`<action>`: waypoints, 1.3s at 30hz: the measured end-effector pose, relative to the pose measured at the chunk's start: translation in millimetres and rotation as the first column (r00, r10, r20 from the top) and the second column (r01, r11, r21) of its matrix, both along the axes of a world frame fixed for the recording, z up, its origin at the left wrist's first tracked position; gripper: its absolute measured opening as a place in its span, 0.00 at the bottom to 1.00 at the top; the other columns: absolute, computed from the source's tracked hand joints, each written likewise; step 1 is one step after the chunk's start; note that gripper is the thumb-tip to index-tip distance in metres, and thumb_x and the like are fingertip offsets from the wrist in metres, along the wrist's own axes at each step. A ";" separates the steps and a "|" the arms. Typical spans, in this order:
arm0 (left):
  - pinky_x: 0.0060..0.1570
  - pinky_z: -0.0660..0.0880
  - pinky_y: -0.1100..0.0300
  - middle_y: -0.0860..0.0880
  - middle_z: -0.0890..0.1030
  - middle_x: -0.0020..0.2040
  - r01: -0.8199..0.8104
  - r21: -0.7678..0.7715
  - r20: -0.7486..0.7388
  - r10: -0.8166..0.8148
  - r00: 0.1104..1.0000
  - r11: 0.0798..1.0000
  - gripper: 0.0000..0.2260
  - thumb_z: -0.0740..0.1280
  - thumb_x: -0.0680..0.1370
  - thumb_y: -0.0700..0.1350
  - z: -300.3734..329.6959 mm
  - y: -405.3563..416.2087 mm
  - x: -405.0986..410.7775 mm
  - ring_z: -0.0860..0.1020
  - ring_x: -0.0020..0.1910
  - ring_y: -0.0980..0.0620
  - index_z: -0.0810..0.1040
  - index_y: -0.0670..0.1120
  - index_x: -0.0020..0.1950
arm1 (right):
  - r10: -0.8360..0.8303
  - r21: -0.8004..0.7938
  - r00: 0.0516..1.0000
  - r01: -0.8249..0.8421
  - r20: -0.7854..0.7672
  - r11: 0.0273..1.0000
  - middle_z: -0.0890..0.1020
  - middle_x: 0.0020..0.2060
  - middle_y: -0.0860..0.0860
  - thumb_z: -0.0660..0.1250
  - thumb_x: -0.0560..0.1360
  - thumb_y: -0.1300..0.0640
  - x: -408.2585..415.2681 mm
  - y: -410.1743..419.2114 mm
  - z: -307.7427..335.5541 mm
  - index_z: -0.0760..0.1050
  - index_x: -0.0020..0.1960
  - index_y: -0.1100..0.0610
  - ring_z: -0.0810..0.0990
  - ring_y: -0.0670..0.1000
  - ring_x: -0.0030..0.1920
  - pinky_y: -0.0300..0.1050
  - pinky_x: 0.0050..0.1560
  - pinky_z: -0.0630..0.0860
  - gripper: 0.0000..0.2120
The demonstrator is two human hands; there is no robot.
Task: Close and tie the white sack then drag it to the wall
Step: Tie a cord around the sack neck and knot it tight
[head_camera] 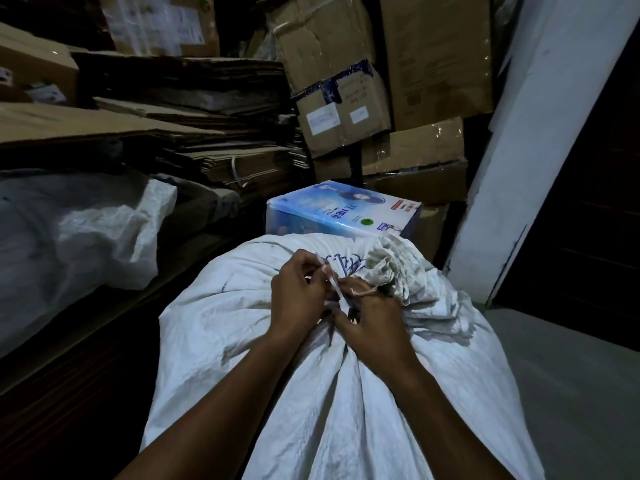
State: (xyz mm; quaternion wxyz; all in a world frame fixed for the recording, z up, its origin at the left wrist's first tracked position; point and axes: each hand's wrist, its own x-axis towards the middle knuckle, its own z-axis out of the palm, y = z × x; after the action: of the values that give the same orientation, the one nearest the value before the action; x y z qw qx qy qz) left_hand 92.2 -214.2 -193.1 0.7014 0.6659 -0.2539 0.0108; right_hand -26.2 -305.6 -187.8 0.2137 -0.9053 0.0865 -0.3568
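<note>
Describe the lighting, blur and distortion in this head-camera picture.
Head view: dim overall, the lower left nearly black; the white sack and blue box are the brightest things. Both hands, left and right, look soft, so the tie strip is hard to trace. Wide-angle bending tilts the white wall edge.

Dim, bluish light, brightest on the white sack (346, 393); deep shadow at lower left, wide-angle bending at the edges.

Single head-mounted wide-angle view: it looks forward and down from my head, close over my hands, apparently facing stacked cardboard boxes (332, 109) in dim light.
</note>
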 end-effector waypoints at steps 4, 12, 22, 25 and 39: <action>0.49 0.86 0.39 0.49 0.89 0.42 -0.037 -0.081 -0.160 0.024 0.987 0.996 0.02 0.74 0.77 0.45 3.4 0.2 7.2 0.89 0.43 0.45 0.82 0.50 0.45 | -0.003 0.013 1.000 0.003 -0.003 1.000 0.86 0.52 0.44 0.71 0.76 0.56 3.9 3.4 -2.3 0.80 0.64 0.48 0.84 0.44 0.46 0.41 0.55 0.79 0.17; 0.46 0.86 0.37 0.41 0.88 0.43 0.061 -0.113 -0.230 -0.086 0.969 0.992 0.02 0.72 0.81 0.44 1.6 0.0 -1.7 0.88 0.42 0.37 0.80 0.48 0.50 | -0.078 0.015 0.993 0.077 0.092 0.997 0.84 0.58 0.49 0.75 0.73 0.60 0.2 5.9 -1.7 0.82 0.63 0.56 0.79 0.45 0.58 0.18 0.62 0.60 0.18; 0.51 0.86 0.41 0.48 0.88 0.39 0.023 0.001 -0.145 -0.023 0.989 1.000 0.04 0.74 0.77 0.48 6.6 6.8 -4.2 0.88 0.42 0.46 0.86 0.51 0.43 | -0.296 0.110 0.950 0.285 0.098 0.952 0.78 0.63 0.56 0.75 0.72 0.59 5.7 17.1 -8.4 0.82 0.63 0.59 0.74 0.52 0.64 0.35 0.67 0.64 0.19; 0.51 0.85 0.47 0.53 0.88 0.36 -0.014 0.141 -0.066 0.024 0.998 0.990 0.05 0.73 0.76 0.44 11.7 9.8 -5.0 0.88 0.39 0.53 0.86 0.50 0.40 | -0.286 0.127 0.958 0.280 0.031 0.951 0.75 0.67 0.58 0.73 0.73 0.58 4.7 19.4 -6.0 0.81 0.64 0.58 0.73 0.54 0.66 0.38 0.68 0.64 0.19; 0.49 0.81 0.57 0.53 0.87 0.38 -0.069 0.568 0.187 -0.048 0.981 0.820 0.02 0.74 0.71 0.49 26.1 12.7 5.6 0.85 0.45 0.52 0.87 0.53 0.41 | -0.290 0.137 0.957 0.287 -0.001 0.948 0.74 0.68 0.55 0.71 0.71 0.56 7.9 15.6 -10.5 0.81 0.63 0.56 0.74 0.55 0.68 0.43 0.69 0.69 0.20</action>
State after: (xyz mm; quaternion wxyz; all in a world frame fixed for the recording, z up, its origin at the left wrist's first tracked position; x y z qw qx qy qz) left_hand 97.8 -201.5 -167.0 0.4415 0.8426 -0.3085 0.0025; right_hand -18.3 -290.1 -198.3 0.2212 -0.8627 0.2400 -0.3862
